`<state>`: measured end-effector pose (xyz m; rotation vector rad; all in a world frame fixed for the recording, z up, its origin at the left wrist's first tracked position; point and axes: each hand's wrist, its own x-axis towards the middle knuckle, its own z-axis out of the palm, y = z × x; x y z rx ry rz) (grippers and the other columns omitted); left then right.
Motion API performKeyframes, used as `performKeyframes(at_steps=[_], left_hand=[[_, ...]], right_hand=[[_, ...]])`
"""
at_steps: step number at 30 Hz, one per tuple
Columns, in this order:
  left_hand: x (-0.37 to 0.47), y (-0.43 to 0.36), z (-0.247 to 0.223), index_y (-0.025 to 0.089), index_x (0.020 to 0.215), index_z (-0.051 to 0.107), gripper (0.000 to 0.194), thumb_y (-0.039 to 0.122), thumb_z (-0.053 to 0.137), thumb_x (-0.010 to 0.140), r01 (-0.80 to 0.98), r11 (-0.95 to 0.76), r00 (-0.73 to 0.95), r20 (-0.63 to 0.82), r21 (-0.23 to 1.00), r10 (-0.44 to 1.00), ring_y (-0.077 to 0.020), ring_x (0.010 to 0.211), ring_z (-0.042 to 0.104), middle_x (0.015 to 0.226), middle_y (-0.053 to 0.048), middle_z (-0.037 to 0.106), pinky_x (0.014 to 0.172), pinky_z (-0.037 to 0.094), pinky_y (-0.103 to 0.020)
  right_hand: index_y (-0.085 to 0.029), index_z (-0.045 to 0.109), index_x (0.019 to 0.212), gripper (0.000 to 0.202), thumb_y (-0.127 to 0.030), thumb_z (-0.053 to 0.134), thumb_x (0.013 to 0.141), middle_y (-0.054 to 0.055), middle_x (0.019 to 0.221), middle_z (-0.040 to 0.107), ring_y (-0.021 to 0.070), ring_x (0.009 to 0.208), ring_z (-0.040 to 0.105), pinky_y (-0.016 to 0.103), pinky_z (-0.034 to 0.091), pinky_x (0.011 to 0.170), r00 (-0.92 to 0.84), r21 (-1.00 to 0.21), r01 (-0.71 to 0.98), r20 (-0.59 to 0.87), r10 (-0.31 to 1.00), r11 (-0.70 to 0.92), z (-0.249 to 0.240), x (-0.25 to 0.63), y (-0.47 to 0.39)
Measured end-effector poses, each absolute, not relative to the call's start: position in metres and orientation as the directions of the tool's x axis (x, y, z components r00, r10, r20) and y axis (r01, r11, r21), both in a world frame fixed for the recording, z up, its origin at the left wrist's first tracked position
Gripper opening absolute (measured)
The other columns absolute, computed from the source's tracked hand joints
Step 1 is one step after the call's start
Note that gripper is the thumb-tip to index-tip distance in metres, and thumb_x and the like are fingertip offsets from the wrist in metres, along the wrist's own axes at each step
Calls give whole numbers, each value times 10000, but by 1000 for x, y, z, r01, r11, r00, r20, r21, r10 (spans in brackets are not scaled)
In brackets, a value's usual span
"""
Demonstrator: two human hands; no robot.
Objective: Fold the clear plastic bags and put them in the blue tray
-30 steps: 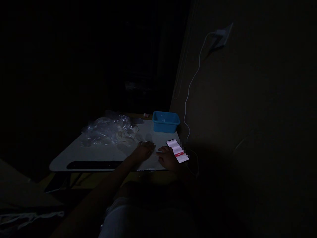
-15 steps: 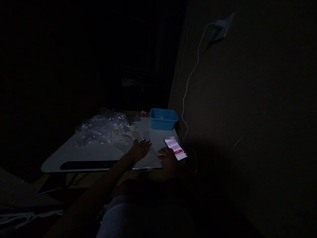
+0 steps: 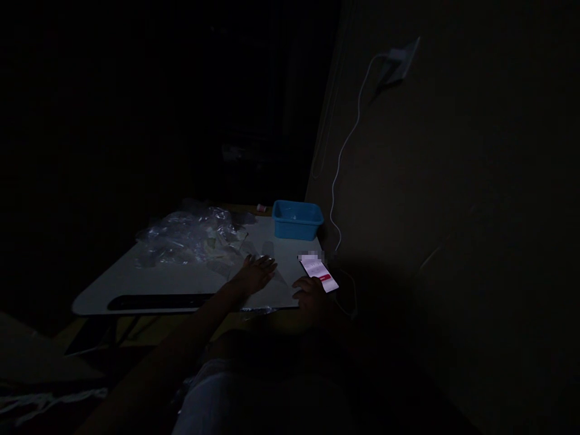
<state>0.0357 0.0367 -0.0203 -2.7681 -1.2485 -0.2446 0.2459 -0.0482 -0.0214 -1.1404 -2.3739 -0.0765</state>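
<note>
My left hand point(image 3: 256, 275) lies flat on the white tabletop, palm down, fingers stretched out and somewhat apart. Beneath and beside it there seems to be a thin clear plastic sheet or bag point(image 3: 278, 279), its outline faint in the dim light. At the table's near right edge is my right hand point(image 3: 310, 292), fingers apart and slightly bent, with nothing visible in them. Right beside it a phone point(image 3: 318, 267) with a lit screen rests on the table; the hand covers its lower left edge. Shadow hides most of the right forearm.
A heap of crumpled clear plastic bags point(image 3: 190, 235) covers the table's far left. The blue basin point(image 3: 296, 228) stands at the far right corner, a small pinkish item point(image 3: 261, 208) beyond it. From a wall socket point(image 3: 401, 60) hangs a white cable point(image 3: 338, 163). The white table point(image 3: 149, 281) has a dark front slot.
My right hand has drawn slightly toward the table's near edge, and its fingers sit a little closer together. My left hand stays flat in place. The whole view has shifted slightly.
</note>
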Motion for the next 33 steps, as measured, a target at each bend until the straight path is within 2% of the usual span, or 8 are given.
performKeyframes(at_steps=[7, 13, 18, 21, 24, 28, 31, 33], left_hand=[[54, 27, -20, 233, 1276, 360, 451, 382, 181, 889, 680, -733, 724, 131, 34, 677, -215, 1242, 302, 1355, -85, 348, 988, 144, -502], [56, 19, -6, 236, 1327, 252, 484, 420, 205, 881, 657, -746, 731, 151, 111, 666, -213, 1253, 281, 1386, -90, 287, 989, 168, -487], [42, 16, -1, 231, 1318, 283, 482, 424, 230, 879, 646, -755, 734, 183, 114, 655, -199, 1258, 272, 1390, -89, 280, 984, 235, -411], [31, 14, -1, 211, 1319, 286, 475, 393, 238, 883, 650, -751, 718, 225, 122, 658, -191, 1250, 289, 1380, -85, 307, 982, 264, -384], [21, 11, 0, 198, 1279, 366, 440, 349, 258, 879, 665, -738, 690, 286, 114, 665, -195, 1230, 322, 1348, -84, 365, 973, 293, -383], [18, 1, -3, 171, 1201, 467, 403, 291, 258, 879, 635, -765, 709, 309, 111, 634, -178, 1153, 422, 1256, -88, 481, 958, 332, -353], [25, -10, -10, 187, 1238, 424, 411, 321, 280, 877, 598, -793, 748, 273, 116, 604, -188, 1183, 395, 1294, -89, 440, 963, 331, -360], [30, -14, -15, 208, 1247, 411, 419, 357, 276, 880, 614, -782, 749, 231, 109, 621, -215, 1213, 356, 1326, -94, 395, 970, 312, -406]], right_hand=[[-140, 613, 981, 377, -49, 389, 692, 85, 1002, 599, 180, 938, 504, 327, 400, 836, -388, -272, 782, 490, 780, 560, -13, 251, -39], [-142, 589, 1041, 414, -29, 362, 713, 68, 1050, 598, 154, 974, 524, 280, 414, 874, -339, -304, 828, 399, 852, 472, -8, 250, -27], [-140, 576, 1075, 446, -22, 362, 702, 68, 1107, 582, 146, 1009, 523, 265, 409, 894, -353, -319, 827, 343, 870, 462, -11, 237, -24], [-130, 573, 1086, 454, -25, 364, 697, 70, 1149, 560, 145, 1029, 514, 254, 394, 905, -410, -278, 824, 308, 859, 493, -15, 228, -25], [-116, 592, 1054, 420, -40, 386, 696, 74, 1130, 572, 153, 1027, 507, 260, 370, 915, -461, -200, 830, 279, 843, 520, -17, 224, -28], [-151, 643, 931, 311, -95, 436, 707, 63, 1064, 603, 185, 1006, 498, 324, 353, 889, -414, -134, 874, 294, 861, 467, -15, 225, -34], [-167, 655, 841, 253, -117, 438, 720, 58, 1019, 614, 192, 976, 505, 343, 349, 860, -389, -123, 887, 319, 864, 445, -9, 227, -35], [-159, 638, 904, 293, -93, 420, 719, 63, 1034, 607, 183, 978, 509, 323, 354, 854, -374, -132, 891, 331, 866, 435, -5, 226, -32]])
